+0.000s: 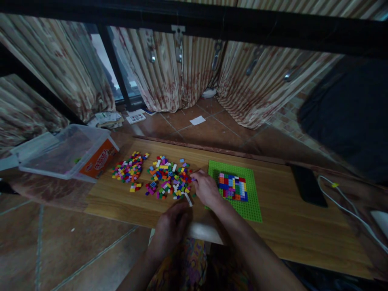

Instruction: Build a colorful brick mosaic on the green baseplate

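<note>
My right hand (206, 188) reaches to the right edge of a loose pile of small building bricks (169, 178). Its thumb and fingers are drawn together, with a bit of purple at the tips; whether that brick is held is unclear. Close to the table's front edge, my left hand (172, 226) is curled in shadow, and what it may hold is hidden. A pale narrow strip (188, 199) lies just beyond it. Right of my right hand is a green baseplate (253, 206), bearing a multicoloured block of joined bricks (233, 187).
A second brick heap (129, 167) lies further left, beside a clear plastic box (69, 133) with an orange label. At the right are a black phone-like slab (307, 186) and a white cable (342, 206). Striped curtains (194, 72) hang behind the wooden tabletop (291, 226).
</note>
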Action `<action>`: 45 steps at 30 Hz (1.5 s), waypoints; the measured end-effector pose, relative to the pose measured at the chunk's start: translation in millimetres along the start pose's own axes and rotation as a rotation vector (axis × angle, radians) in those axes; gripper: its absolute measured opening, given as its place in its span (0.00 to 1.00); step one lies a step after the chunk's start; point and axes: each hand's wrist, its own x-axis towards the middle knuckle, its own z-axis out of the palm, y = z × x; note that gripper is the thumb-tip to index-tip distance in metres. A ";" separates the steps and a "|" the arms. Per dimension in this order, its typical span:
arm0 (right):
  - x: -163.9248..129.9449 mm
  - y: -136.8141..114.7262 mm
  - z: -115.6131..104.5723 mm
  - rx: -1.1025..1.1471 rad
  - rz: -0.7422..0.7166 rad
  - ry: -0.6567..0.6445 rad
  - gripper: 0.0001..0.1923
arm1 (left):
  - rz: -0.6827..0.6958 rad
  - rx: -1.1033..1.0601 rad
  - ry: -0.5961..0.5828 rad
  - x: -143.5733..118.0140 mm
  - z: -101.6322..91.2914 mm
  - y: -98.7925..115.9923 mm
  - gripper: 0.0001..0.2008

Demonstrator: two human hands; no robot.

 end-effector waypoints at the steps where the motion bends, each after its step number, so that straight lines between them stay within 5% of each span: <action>1: -2.6 -2.2 -3.5 0.009 -0.004 0.008 0.15 | -0.014 -0.024 0.006 -0.1 0.1 1.2 0.12; 7: -38.1 -21.5 -28.0 0.288 -0.076 0.139 0.18 | -0.121 -0.346 0.110 11.2 4.1 21.8 0.17; 13: -76.4 -25.5 -29.9 0.361 -0.135 0.146 0.19 | -0.141 -0.470 0.072 26.1 14.3 34.4 0.15; 24: -103.9 17.0 -48.0 0.536 0.077 0.200 0.06 | 0.057 -0.260 -0.006 36.8 48.6 44.4 0.12; 31: -88.7 73.9 -68.6 0.309 0.103 0.377 0.07 | 0.113 0.048 0.037 63.0 74.6 46.0 0.17; 35: -76.0 98.5 -66.2 0.261 0.140 0.347 0.06 | 0.095 0.199 -0.030 72.2 82.0 51.0 0.19; 45: -68.9 99.4 -72.5 0.138 0.133 0.255 0.06 | 0.095 0.307 -0.107 76.2 93.0 56.4 0.23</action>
